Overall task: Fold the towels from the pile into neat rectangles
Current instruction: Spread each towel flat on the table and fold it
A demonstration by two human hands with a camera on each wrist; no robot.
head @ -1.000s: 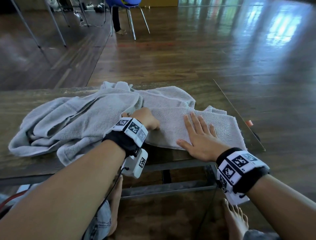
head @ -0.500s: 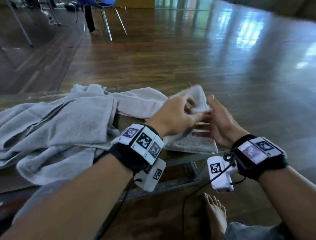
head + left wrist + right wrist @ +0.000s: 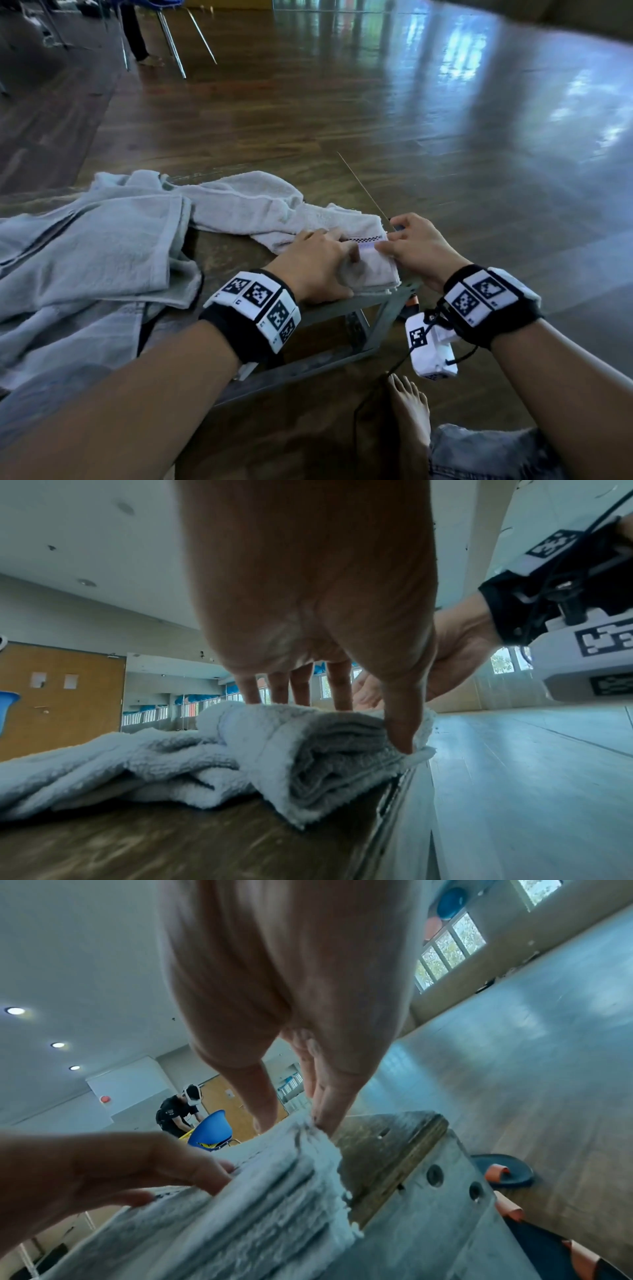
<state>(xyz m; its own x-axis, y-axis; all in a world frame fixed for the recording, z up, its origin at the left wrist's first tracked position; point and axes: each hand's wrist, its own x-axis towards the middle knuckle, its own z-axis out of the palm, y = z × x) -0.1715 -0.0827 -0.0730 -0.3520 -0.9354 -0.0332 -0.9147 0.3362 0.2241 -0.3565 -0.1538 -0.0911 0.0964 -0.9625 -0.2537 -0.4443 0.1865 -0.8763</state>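
A white towel (image 3: 368, 270) lies folded into a small thick stack at the right front corner of the wooden table (image 3: 226, 267). My left hand (image 3: 318, 263) presses on its left part with straight fingers, the thumb down at the near edge (image 3: 400, 723). My right hand (image 3: 414, 246) rests at the stack's right edge, thumb on top, fingertips against the side (image 3: 323, 1118). The stack's layers (image 3: 274, 1204) show from the side. A crumpled pile of grey-blue towels (image 3: 96, 260) covers the table's left part, with another white towel (image 3: 246, 202) behind.
The table's metal frame (image 3: 342, 303) runs just below my wrists. A bare foot (image 3: 409, 407) stands on the wooden floor under the corner. A dark disc with orange pieces (image 3: 503, 1171) lies on the floor to the right. Chair legs (image 3: 171, 34) stand far back left.
Both hands lifted one end of the white towel, folded it over and laid it down. The towel is now a smaller, thicker stack, with both hands on it.
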